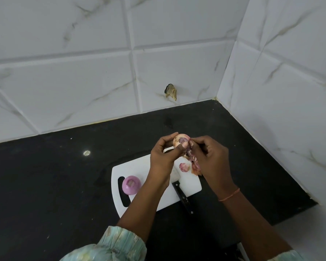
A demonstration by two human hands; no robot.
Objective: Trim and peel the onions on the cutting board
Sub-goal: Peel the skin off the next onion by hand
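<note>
1. Onion [181, 140] peeling is under way above a white cutting board [151, 166] on a dark kitchen counter [45, 176], in a corner of marbled white tile.
2. The left hand [164, 155] is gripping the onion, fingers curled behind it and thumb pressing its near face, holding it raised over the board's far edge.
3. The right hand [209, 157] is pinching a strip of purple skin [189, 146] at the onion's right side, apparently pulling it away; papery brown patches are showing on the bulb, so this one appears only partly stripped.
4. A second onion [131, 185] is sitting on the board's left end, beside the handle slot, looking smooth and pale purple, seemingly already trimmed and peeled.
5. A cut-off piece [184, 167] and a heap of loose peels [196, 167] are lying on the board's right side, under the right hand.
6. A black-handled knife [183, 197] is resting on the board's near edge, its handle hanging over the counter, untouched by either hand.
7. Judging from this, roughly half the job is looking done: one onion finished, the other needing the rest of its skin removed. No further onions are showing.
</note>
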